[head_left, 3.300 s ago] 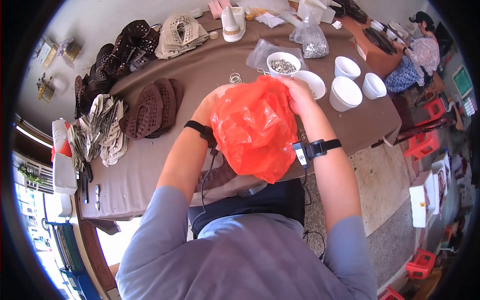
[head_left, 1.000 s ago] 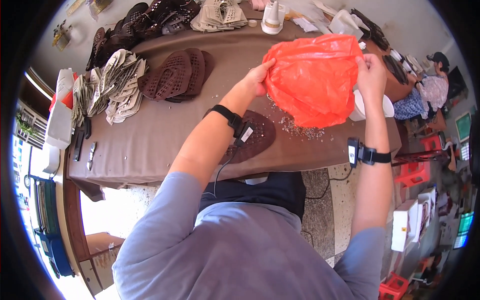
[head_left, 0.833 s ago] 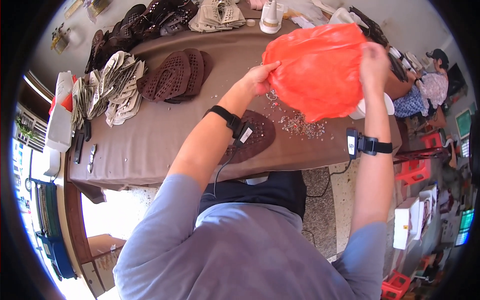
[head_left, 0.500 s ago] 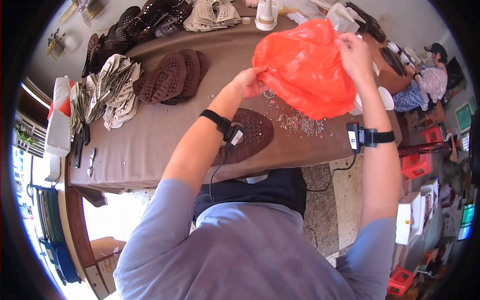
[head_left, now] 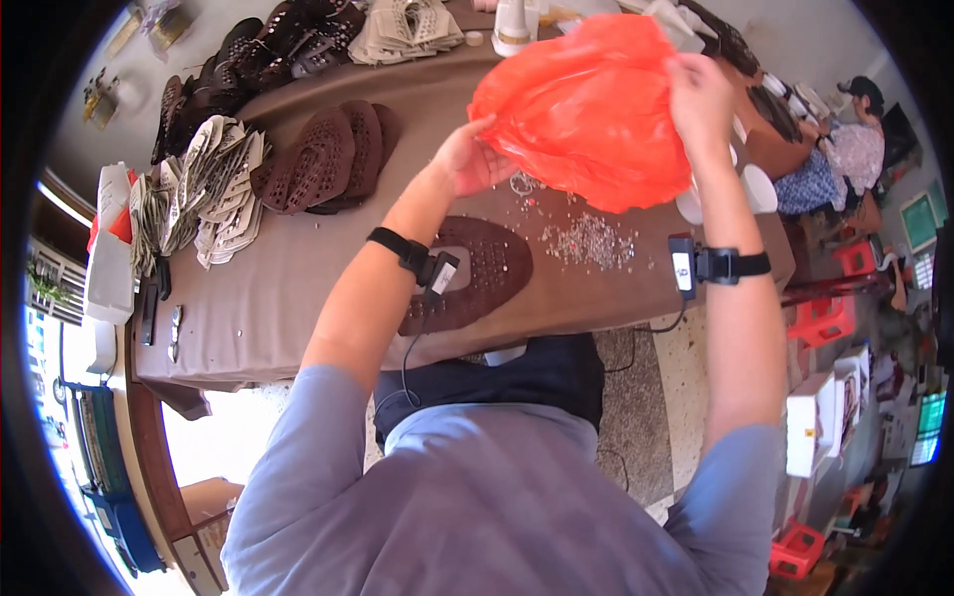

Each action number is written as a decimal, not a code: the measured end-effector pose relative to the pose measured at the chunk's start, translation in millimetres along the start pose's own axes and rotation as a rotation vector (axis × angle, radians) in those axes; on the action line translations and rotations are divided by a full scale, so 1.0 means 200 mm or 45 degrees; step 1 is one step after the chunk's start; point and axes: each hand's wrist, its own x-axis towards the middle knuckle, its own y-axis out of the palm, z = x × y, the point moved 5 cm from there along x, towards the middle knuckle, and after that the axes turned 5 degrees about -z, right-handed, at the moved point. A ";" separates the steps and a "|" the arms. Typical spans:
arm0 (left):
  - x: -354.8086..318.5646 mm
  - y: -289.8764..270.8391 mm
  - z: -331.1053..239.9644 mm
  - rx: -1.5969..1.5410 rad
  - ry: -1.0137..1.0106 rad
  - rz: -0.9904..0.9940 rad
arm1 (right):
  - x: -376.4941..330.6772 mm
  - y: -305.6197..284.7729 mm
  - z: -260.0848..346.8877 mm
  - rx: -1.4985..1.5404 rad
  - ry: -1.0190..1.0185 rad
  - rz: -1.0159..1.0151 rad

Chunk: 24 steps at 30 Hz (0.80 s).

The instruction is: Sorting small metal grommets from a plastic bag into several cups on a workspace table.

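Note:
A thin, crumpled red plastic bag [head_left: 586,114] is held up over the far right part of the table. My right hand [head_left: 704,99] is closed on the bag's upper right edge. At its left edge is my left hand [head_left: 473,159], thumb against the plastic and the other fingers loosely bent below; its hold looks light. Beneath the bag, loose small clear beads [head_left: 591,243] lie heaped and scattered on the brown cloth. A dark brown perforated shoe upper [head_left: 487,273] lies flat by the near edge, partly covered by my left forearm.
Stacked brown uppers [head_left: 333,159] and bundles of beige perforated pieces [head_left: 227,189] lie to the left. More dark uppers [head_left: 258,60] are piled at the back, beside a white bottle [head_left: 512,28]. A white cup [head_left: 759,189] stands right. Another person [head_left: 845,154] sits far right.
The red bag has shifted up and left with both hands, and its left side has spread wider. More of the bead heap now shows below it.

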 end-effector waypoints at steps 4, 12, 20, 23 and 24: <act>-0.13 0.01 -0.02 0.144 0.006 -0.163 | 0.03 -0.08 0.03 0.368 0.162 -0.026; -0.67 0.30 -0.21 1.192 1.199 -0.179 | -0.20 -0.12 0.33 0.835 0.356 0.486; -0.87 0.40 0.06 0.899 0.829 0.171 | -0.64 0.17 0.86 1.378 0.413 0.710; -0.95 0.30 0.04 0.996 1.129 0.054 | -0.82 0.21 0.90 1.516 0.579 0.917; -0.96 0.28 0.02 0.913 1.190 -0.088 | -0.84 0.19 0.90 1.516 0.620 0.963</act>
